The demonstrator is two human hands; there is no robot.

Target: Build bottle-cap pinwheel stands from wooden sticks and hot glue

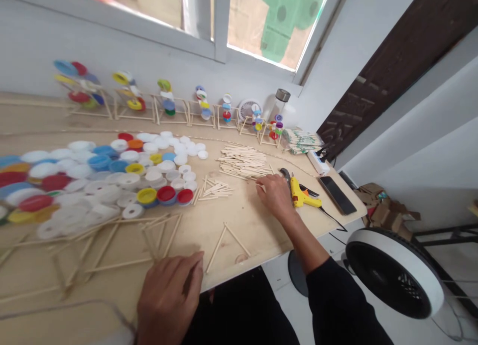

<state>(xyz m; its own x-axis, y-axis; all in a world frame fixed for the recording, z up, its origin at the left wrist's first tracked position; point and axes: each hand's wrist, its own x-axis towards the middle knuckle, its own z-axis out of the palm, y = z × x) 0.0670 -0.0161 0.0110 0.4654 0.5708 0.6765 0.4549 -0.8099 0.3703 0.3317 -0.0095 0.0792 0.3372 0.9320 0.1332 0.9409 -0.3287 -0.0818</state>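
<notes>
My right hand is at the near edge of a pile of thin wooden sticks. Its fingers are bent and slightly apart, with no stick visible between them. At the table's front edge, my left hand lies loosely open, with a gap between thumb and fingers and nothing seen in it. Two joined sticks form an upside-down V on the wood between my hands. Beyond my left hand are stick frames, partly blurred. A smaller heap of short sticks lies beside the bottle caps.
A yellow glue gun and a phone lie right of my right hand. Along the wall stand several stick-and-cap wheels, a small fan and a bottle. Bagged sticks sit near a power strip.
</notes>
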